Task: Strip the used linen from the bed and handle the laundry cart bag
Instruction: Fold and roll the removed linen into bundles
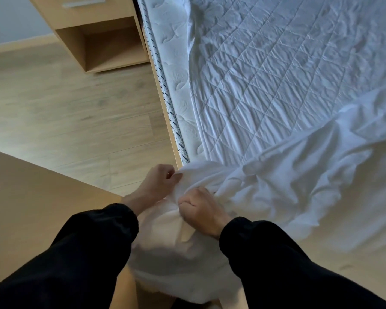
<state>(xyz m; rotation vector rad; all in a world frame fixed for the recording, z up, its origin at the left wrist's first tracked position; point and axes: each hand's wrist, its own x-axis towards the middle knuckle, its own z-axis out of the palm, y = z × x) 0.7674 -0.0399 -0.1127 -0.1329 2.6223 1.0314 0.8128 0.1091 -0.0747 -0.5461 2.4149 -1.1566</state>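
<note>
At the bed's near corner, I am logging one crumpled white fabric bed sheet (288, 175), bunching off the mattress edge toward me. Left hand (158, 184) is pinching its hem; right hand (201, 208) is fisting a fold just beside it. I am judging it soft, light and limp, best gathered by handfuls. White quilted mattress pad (276, 74) is lying bare. Pale wooden nightstand (98, 41) and flat tan wooden panel (31, 208) are standing clear; nothing is blocking the pull.

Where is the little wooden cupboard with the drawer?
In the head view, the nightstand stands top left on the wooden floor, right beside the mattress.
</note>
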